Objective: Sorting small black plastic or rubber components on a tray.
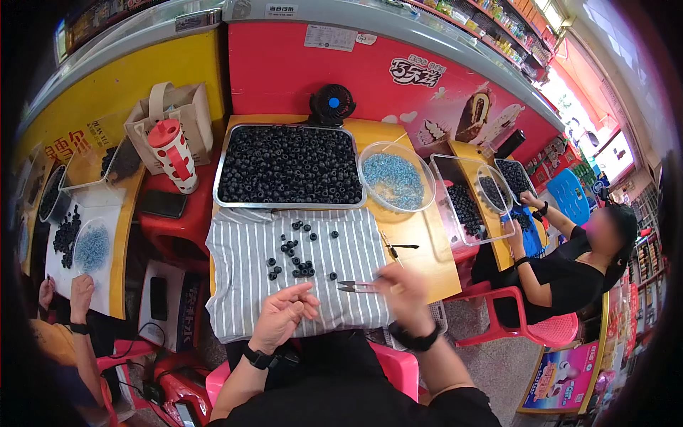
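My right hand (405,295), smeared by motion, is closed round small metal thread snips (358,286). Their blades point left, toward my left hand. My left hand (281,314) hovers above the near part of a grey-and-white striped cloth (235,277). Its fingers are curled in a pinch, and what lies between them, if anything, is too small to see. Several loose black ring-shaped pieces (304,270) lie on the cloth between and beyond my hands. Past the cloth is a metal tray (215,178) heaped with many more black rings (288,164).
A clear round tub (431,192) of small blue pieces (393,181) stands right of the tray. A thin black tool (405,246) lies below it. Behind the tray is a black fan (332,104). Co-workers sit left and right; a spotted tumbler (173,155) stands at left.
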Demonstrator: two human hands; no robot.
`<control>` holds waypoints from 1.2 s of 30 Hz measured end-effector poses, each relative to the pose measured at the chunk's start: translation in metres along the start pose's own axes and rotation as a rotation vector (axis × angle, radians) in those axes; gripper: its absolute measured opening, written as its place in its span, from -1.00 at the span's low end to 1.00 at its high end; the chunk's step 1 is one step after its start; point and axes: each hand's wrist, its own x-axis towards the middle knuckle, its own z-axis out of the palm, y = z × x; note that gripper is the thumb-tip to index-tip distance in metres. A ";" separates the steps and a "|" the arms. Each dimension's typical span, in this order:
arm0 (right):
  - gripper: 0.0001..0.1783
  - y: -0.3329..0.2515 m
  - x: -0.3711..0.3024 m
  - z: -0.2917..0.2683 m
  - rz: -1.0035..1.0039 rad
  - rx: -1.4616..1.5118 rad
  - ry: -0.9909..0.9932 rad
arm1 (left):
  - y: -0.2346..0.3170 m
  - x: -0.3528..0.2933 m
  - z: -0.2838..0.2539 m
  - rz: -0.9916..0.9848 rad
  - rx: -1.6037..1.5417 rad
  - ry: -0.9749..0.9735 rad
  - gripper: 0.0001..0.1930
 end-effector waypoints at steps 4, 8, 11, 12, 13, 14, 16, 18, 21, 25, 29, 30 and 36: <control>-0.74 0.038 0.057 -0.116 -0.011 -0.396 0.468 | -0.004 -0.001 -0.002 0.006 -0.051 0.022 -0.61; -0.67 0.065 0.063 -0.153 0.060 -0.498 0.548 | -0.003 0.001 -0.001 -0.005 -0.071 0.041 -0.68; -0.85 0.045 0.042 -0.085 0.167 -0.072 0.245 | -0.004 -0.005 -0.007 -0.009 -0.095 0.072 -0.78; -0.87 0.046 0.029 -0.061 0.233 0.098 0.099 | -0.005 -0.005 -0.008 -0.005 -0.113 0.068 -0.80; -0.87 0.046 0.016 -0.031 0.218 0.061 -0.037 | -0.005 -0.005 -0.009 0.000 -0.125 0.066 -0.82; -0.86 0.020 0.008 -0.003 0.170 -0.016 -0.160 | -0.002 -0.005 -0.005 0.002 -0.104 0.110 -0.85; -0.84 0.000 -0.004 0.038 0.082 -0.091 -0.314 | -0.001 -0.003 -0.004 0.054 -0.142 0.106 -0.85; -0.86 -0.002 -0.008 0.066 -0.119 -0.262 -0.358 | 0.001 -0.003 -0.002 0.085 -0.170 0.106 -0.85; -0.90 -0.003 -0.010 0.091 -0.187 -0.460 -0.386 | 0.002 -0.002 0.001 0.090 -0.199 0.103 -0.85; -0.89 0.000 -0.009 0.097 -0.206 -0.524 -0.412 | 0.001 -0.003 0.000 0.075 -0.186 0.100 -0.85; -0.88 0.007 -0.011 0.084 -0.104 -0.425 -0.395 | -0.002 -0.002 -0.003 0.083 -0.209 0.062 -0.85; -0.87 0.011 -0.009 0.081 -0.077 -0.380 -0.396 | -0.002 -0.001 -0.003 0.077 -0.205 0.062 -0.85; -0.83 0.015 0.020 0.065 -0.041 -0.505 -0.286 | 0.000 -0.002 -0.002 0.050 -0.186 0.063 -0.86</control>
